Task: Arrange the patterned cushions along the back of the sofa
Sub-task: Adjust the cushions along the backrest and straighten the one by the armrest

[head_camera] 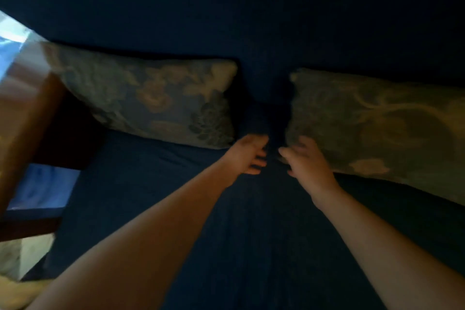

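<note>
Two floral patterned cushions lean against the back of a dark blue sofa. The left cushion sits beside the wooden armrest; the right cushion runs off toward the right edge. A dark gap of sofa separates them. My left hand hovers over the seat just below the left cushion's lower right corner, fingers spread, holding nothing. My right hand is at the right cushion's lower left corner, fingers apart and blurred; whether it touches the fabric I cannot tell.
A wooden armrest rises at the left, with a dark wooden table edge below it. Bright light falls in at the far left. The room is dim and the sofa back fills the upper view.
</note>
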